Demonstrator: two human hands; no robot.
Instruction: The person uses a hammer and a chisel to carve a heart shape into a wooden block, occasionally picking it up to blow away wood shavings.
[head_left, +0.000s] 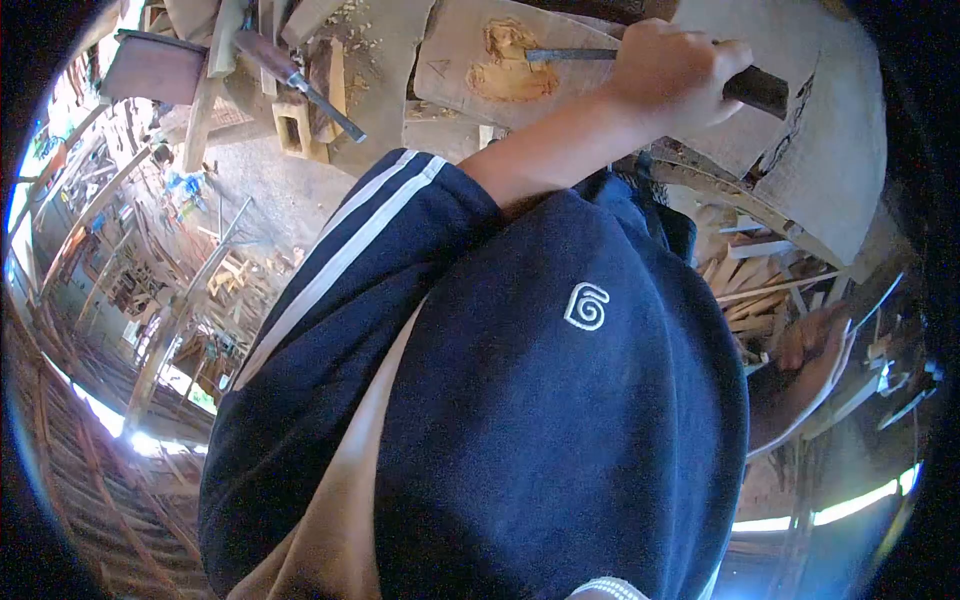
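Observation:
My left hand (668,80) is closed in a fist around a chisel (572,54). Its dark flat blade points left, and the handle end sticks out on the right of the fist. The blade tip overlaps a carved hollow (510,72) in a pale wooden board (445,82), where the cut wood is yellower than the surface round it. A faint pencil mark shows left of the carving. My forearm reaches over from the left, out of a navy sleeve (400,225) with white stripes. My right hand does not show.
A second chisel (275,60) with a wooden handle lies at upper left, near a brown wooden block (150,70) and a pale piece with a square hole (292,130). Shavings (372,30) litter the surface. Stacked offcuts (750,285) stand at right; a thick slab (835,170) spans upper right.

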